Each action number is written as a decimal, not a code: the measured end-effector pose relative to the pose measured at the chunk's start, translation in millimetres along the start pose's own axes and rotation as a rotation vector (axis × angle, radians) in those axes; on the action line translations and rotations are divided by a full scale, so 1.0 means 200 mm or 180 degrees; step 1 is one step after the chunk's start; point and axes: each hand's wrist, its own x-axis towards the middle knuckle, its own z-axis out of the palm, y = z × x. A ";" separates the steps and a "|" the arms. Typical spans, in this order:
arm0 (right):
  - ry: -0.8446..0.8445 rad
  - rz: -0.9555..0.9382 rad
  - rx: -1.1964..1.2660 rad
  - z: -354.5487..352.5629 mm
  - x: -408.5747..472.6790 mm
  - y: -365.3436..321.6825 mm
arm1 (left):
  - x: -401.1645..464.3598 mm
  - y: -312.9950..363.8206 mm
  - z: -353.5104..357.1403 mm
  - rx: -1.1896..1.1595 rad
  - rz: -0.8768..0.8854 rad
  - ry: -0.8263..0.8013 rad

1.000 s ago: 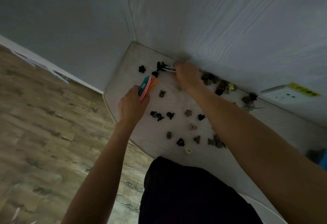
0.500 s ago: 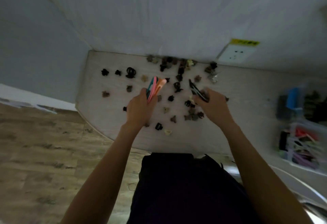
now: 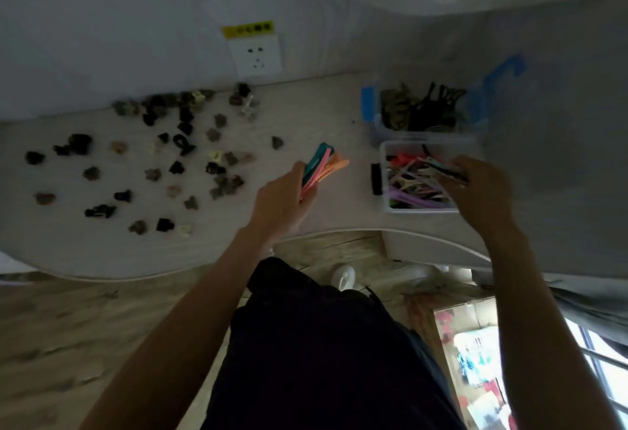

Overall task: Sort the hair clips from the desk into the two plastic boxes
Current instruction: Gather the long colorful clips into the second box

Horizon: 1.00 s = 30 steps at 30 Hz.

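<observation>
A bundle of long flat clips [image 3: 321, 167] — teal, pink and orange — is gripped at its lower end by the left hand [image 3: 283, 203], fanned tips pointing toward the near box [image 3: 385, 154] by the desk's right front edge. Dark slim clips [image 3: 447, 171] are pinched by the right hand [image 3: 482, 193] over that box, where more long coloured clips already lie. The far box [image 3: 373, 127], against the wall at the back right, holds dark claw clips. Small claw clips [image 3: 176, 167] are scattered over the left half of the desk [image 3: 306, 116], several bunched along the back edge.

The long clips are judged light, stiff and smooth — liable to slide out of a loose fan, so best held near the hinge end. The claw clips look light and springy; each is probably best taken across its body.
</observation>
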 end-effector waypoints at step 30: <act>0.0555 -0.0814 0.0313 0.18 -0.09 0.29 | 0.26 0.45 0.37 0.0792 0.1715 0.0775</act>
